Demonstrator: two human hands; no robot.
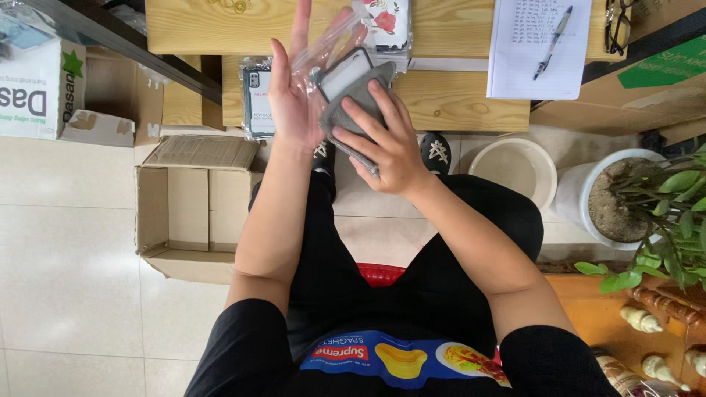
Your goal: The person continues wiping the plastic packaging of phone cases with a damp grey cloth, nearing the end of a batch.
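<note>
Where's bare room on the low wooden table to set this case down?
Bare wood lies on the table between the right hand and the notepad. Behind the left hand, packaged cases crowd it. The cardboard box stands open.
</note>
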